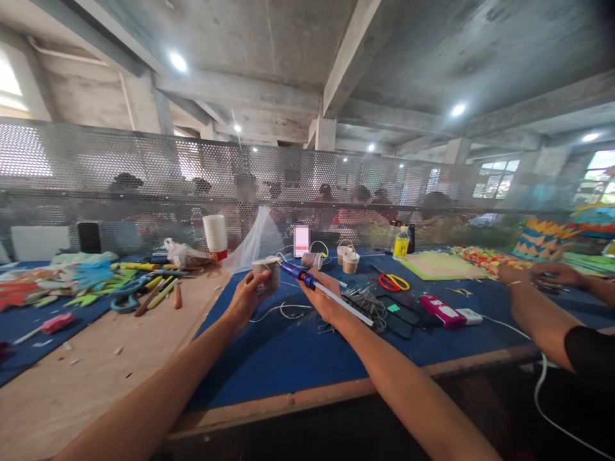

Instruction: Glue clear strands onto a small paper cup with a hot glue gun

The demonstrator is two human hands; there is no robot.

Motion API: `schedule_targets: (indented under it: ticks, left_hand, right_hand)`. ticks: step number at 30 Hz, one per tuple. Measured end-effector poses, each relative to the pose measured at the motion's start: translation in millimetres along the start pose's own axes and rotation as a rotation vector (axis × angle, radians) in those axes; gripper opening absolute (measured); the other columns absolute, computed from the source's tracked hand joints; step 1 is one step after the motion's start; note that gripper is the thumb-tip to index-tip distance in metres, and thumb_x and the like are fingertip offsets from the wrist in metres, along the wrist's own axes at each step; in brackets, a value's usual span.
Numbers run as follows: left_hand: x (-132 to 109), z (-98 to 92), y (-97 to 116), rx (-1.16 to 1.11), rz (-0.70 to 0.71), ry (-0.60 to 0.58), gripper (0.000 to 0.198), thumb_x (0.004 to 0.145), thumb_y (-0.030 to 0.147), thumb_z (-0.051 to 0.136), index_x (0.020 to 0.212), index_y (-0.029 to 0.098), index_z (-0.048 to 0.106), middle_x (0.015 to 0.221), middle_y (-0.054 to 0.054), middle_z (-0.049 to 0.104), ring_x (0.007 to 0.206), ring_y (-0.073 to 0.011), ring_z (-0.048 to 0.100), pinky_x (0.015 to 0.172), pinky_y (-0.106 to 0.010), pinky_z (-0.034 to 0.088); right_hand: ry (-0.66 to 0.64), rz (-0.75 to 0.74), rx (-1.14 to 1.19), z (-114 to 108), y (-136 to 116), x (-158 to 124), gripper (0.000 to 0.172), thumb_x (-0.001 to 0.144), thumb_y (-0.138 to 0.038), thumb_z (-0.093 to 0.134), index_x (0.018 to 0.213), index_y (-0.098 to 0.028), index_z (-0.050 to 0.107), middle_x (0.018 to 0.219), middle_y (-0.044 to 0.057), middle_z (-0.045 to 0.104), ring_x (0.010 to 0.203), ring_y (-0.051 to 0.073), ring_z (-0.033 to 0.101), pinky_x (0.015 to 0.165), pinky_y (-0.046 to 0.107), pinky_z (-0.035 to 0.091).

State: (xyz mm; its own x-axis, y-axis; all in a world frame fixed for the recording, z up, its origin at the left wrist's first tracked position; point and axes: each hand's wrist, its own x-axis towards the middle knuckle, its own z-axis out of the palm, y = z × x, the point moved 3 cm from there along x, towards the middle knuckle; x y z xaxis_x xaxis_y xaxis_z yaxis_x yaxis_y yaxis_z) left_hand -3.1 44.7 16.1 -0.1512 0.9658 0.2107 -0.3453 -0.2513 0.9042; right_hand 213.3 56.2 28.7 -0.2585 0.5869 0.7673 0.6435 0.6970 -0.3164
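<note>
My left hand (247, 296) is closed round a small paper cup (267, 272), held above the blue table mat (288, 358). My right hand (323, 296) grips a blue tool with a long white stick (327, 291), likely a glue gun; its blue tip points at the cup's rim. A white cord (283, 310) lies on the mat just below both hands.
Scissors (394, 280), a pink box (439, 309), a dark phone (401, 317), small cups (348, 259) and a yellow bottle (401, 244) lie to the right. A co-worker's arms (538, 301) reach in from the right. Stacked cups (214, 235), pens and paper cut-outs (91, 275) sit left. A mesh screen (144, 166) backs the table.
</note>
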Motion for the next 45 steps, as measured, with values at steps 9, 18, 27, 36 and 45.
schedule_targets:
  ticks: [9,18,27,36,45]
  left_hand:
    - [-0.4,0.9,0.7,-0.023,-0.010,-0.023,0.042,0.068,0.043,0.089,0.095,0.016,0.071,0.089,-0.003,0.068,0.085,-0.0194,0.067,0.081,-0.035,0.058]
    - [-2.6,2.9,2.2,-0.033,-0.036,-0.026,0.044,0.069,0.043,0.087,0.101,0.016,0.073,0.096,-0.006,0.073,0.090,-0.0222,0.069,0.084,-0.037,0.058]
    - [-2.2,2.3,1.5,-0.041,-0.039,-0.043,0.044,0.072,0.044,0.085,0.105,0.016,0.075,0.097,-0.006,0.075,0.092,-0.0227,0.069,0.085,-0.037,0.058]
    - [-4.4,3.8,2.9,-0.048,-0.064,-0.054,0.049,0.074,0.044,0.083,0.112,0.016,0.074,0.105,-0.009,0.077,0.098,-0.0252,0.071,0.088,-0.038,0.057]
    - [-5.3,5.5,4.0,-0.089,-0.069,-0.066,0.044,0.074,0.041,0.083,0.110,0.016,0.076,0.103,-0.009,0.076,0.094,-0.0241,0.071,0.089,-0.040,0.058]
  right_hand:
    - [-0.005,0.004,-0.010,-0.7,0.3,0.8,0.017,0.098,-0.035,0.065,0.088,-0.022,0.066,0.076,0.000,0.070,0.068,0.016,0.066,0.062,0.024,0.038]
    - [0.012,0.002,-0.034,1.0,2.1,0.9,0.017,0.097,-0.036,0.065,0.088,-0.022,0.066,0.075,0.000,0.071,0.067,0.016,0.065,0.060,0.024,0.039]
    - [0.006,0.006,-0.038,-0.3,1.2,1.4,0.017,0.098,-0.036,0.064,0.088,-0.022,0.066,0.073,0.000,0.070,0.065,0.016,0.064,0.060,0.024,0.038]
    - [-0.009,0.034,-0.045,-0.5,0.6,1.4,0.016,0.098,-0.036,0.064,0.089,-0.022,0.065,0.075,0.000,0.071,0.067,0.017,0.065,0.061,0.023,0.039]
    - [-0.005,0.040,-0.051,2.2,3.6,1.7,0.016,0.097,-0.036,0.064,0.088,-0.023,0.066,0.077,0.001,0.072,0.068,0.017,0.066,0.061,0.023,0.040]
